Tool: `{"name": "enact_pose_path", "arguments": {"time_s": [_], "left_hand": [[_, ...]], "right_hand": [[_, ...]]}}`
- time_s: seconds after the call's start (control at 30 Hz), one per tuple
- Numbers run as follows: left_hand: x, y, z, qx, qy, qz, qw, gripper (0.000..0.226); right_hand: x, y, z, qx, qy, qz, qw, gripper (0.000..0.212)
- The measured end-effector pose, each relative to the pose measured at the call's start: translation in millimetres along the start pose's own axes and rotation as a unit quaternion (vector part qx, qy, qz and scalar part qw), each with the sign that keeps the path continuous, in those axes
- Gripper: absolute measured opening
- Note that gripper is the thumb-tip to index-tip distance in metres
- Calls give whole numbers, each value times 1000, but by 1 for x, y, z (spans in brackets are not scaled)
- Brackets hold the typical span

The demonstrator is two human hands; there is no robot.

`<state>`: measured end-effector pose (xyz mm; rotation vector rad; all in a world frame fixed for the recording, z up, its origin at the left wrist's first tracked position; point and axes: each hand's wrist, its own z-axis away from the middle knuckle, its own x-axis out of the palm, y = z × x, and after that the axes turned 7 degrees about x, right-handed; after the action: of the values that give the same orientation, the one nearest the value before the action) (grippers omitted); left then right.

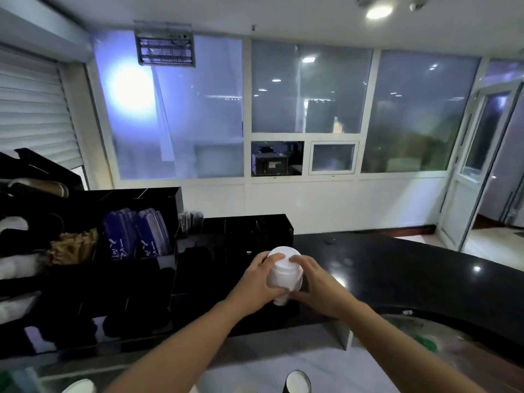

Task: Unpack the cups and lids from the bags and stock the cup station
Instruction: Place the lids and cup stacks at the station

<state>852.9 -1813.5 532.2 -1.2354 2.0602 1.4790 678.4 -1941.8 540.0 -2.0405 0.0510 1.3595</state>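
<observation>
At the six o'clock edge of the view stood a dark paper cup with a white inside [297, 382]. At seven o'clock the rim of a white paper cup [79, 387] just showed. Both stood on a pale grey lower worktop [255, 361]. Two bare forearms reached up from that edge toward the middle.

The left hand [255, 282] and the right hand [314, 280] met around a white round plastic stack [283, 275], held upright above the near edge of a glossy black counter [397, 268]. The left fingers curled round its nine o'clock side, with the thumb near the top. The right fingers wrapped the three o'clock side, fingertips on the upper rim. The stack was probably nested lids, though blur made lids hard to tell from cups.

At nine o'clock from the hands sat a black tiered acrylic organiser [158, 268]. It held blue printed packets [136, 236] upright in two slots, with crumpled brown paper [73, 246] just beside them at their nine o'clock. At twelve o'clock from the stack, just behind it, stood a low black divided box [246, 228].

Farther back ran a white-framed wall of frosted windows [312, 89], with a glazed white door [467, 171] at three o'clock and a white roller shutter [34, 109] at nine o'clock. A wall-mounted insect lamp [164, 49] hung at eleven o'clock and a round ceiling light [378, 11] at one o'clock.
</observation>
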Motion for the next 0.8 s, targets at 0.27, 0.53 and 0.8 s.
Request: {"name": "enact_pose_path", "arguments": {"time_s": [0.27,0.53,0.8], "left_hand": [[0,-19,-26,-29,42,-15,999,81],[25,-39,3,-35,61,-187,980,46],[50,-59,27,51,44,-308,949,42]], "right_hand": [[4,18,-51,-55,-11,-25,998,81],[29,49,-66,-58,28,110,992,82],[60,35,-71,-38,98,269,957,84]]}}
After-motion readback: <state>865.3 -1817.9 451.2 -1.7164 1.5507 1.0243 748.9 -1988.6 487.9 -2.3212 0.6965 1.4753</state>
